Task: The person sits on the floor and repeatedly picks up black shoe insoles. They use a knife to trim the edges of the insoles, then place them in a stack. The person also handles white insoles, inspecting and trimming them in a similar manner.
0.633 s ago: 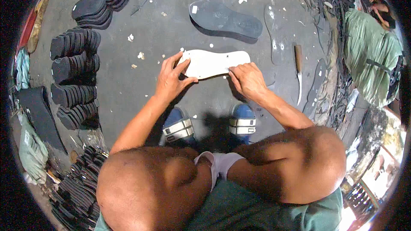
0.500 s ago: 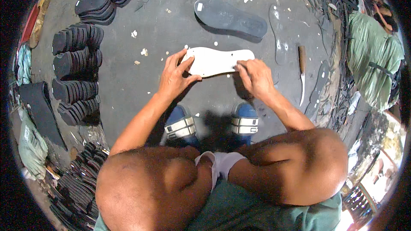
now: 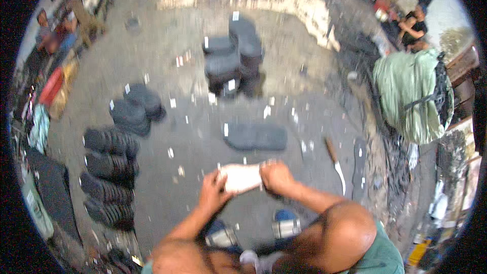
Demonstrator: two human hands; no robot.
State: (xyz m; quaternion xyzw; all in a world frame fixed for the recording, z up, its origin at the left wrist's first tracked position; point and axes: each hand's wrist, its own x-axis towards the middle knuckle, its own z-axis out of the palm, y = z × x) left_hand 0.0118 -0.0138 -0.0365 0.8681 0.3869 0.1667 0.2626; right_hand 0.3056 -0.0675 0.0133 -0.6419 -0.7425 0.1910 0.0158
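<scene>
A white sole-shaped piece [image 3: 242, 177] is between my two hands, just in front of my feet. My left hand [image 3: 214, 192] grips its left end, the thumb and fingers at its edge. My right hand [image 3: 278, 177] is closed over its right end and hides that part. Motion blur softens the fingers. Beyond the white piece lies a dark sole-shaped slab [image 3: 256, 137] with a small white label at its left end. To the right of my right hand, a knife [image 3: 332, 152] with a brown handle rests on the ground, its pale blade toward me.
Stacks of dark soles stand along the left [image 3: 109, 190] and farther ahead [image 3: 222, 63]. A thin dark sole shape [image 3: 359, 165] lies right of the knife. A green bundle [image 3: 411, 96] sits at the right. Several white scraps are scattered about. Other people [image 3: 413, 28] sit in the far background.
My view has tilted up, showing more ground ahead and people far off. My right hand has gone from fingertips on the white piece to a closed grip round its right end.
</scene>
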